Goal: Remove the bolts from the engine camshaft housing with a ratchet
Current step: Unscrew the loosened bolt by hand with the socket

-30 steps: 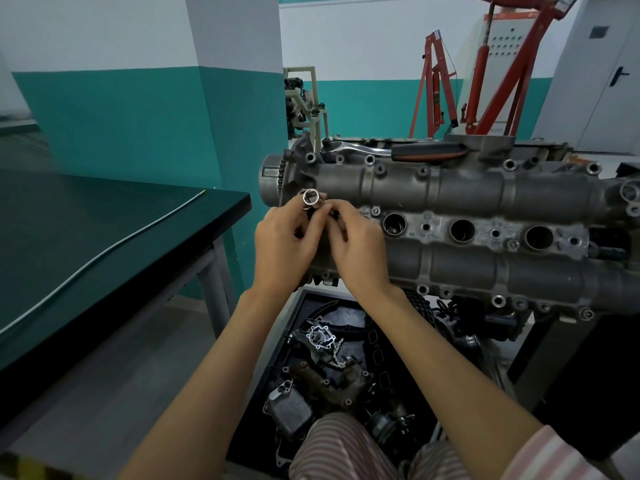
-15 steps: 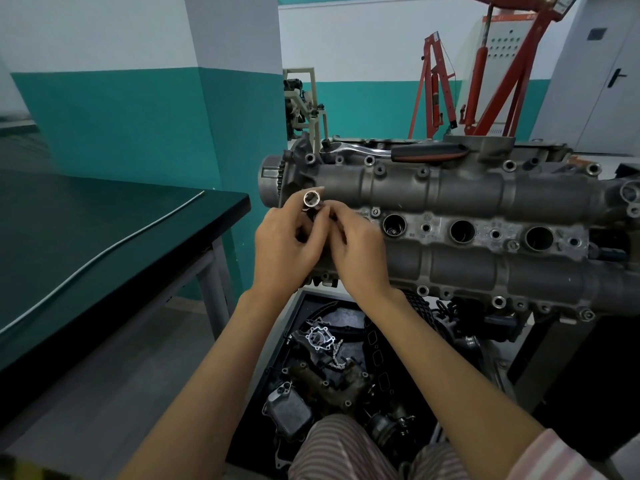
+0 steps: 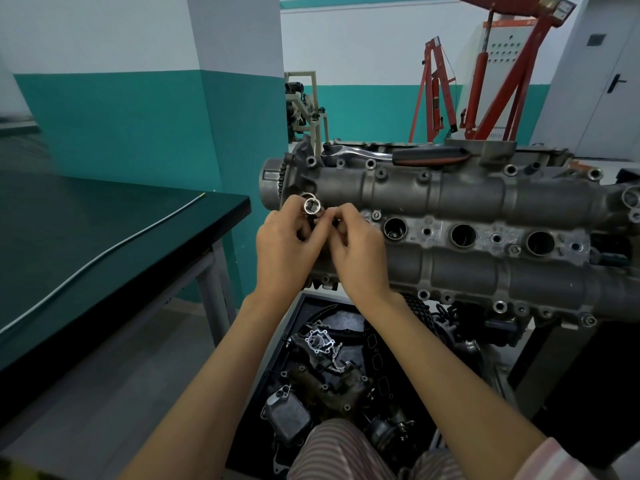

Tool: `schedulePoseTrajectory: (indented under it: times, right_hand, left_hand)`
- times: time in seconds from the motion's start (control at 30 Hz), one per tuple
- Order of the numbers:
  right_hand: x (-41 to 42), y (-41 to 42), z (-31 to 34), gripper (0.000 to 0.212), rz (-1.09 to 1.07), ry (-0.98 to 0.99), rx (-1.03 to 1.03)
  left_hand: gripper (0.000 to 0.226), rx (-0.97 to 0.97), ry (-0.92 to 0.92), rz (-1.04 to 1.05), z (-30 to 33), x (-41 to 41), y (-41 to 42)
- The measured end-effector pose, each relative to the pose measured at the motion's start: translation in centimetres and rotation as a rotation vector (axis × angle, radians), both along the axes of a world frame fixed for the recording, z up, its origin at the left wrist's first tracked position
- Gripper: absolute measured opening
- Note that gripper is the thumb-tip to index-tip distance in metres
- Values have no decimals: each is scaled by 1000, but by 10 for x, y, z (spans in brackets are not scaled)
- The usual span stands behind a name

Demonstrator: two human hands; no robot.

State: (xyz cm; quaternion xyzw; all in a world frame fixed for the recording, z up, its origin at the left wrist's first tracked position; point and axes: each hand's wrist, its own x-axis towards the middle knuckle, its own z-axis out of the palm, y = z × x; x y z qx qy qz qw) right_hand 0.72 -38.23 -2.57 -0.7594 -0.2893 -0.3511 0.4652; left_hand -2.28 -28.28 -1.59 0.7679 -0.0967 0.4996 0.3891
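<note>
Ratchet (image 3: 398,156) lies on the housing (image 3: 467,199) at 12 o'clock; left hand (image 3: 285,247) grips a socket (image 3: 310,206), right hand (image 3: 356,251) pinches something small.

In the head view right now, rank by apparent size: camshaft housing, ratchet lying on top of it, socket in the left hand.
1. camshaft housing, by far the largest.
2. ratchet, though it lies farther from the camera.
3. socket, smallest even though nearest, pinched by the left hand.
</note>
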Motion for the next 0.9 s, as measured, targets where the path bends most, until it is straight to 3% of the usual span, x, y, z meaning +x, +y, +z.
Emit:
schedulePoseTrajectory:
  times: [0.27, 0.5, 0.9]
  right_hand:
    - [0, -1, -1, 11, 19, -24, -2]
    - [0, -1, 0, 20, 31, -9, -4]
    - [5, 1, 0, 10, -19, 69, 26]
  left_hand:
    - [17, 91, -24, 3, 2, -3, 4]
    - [25, -13, -4, 29, 1, 3, 1]
    - [33, 2, 32, -7, 6, -3, -2]
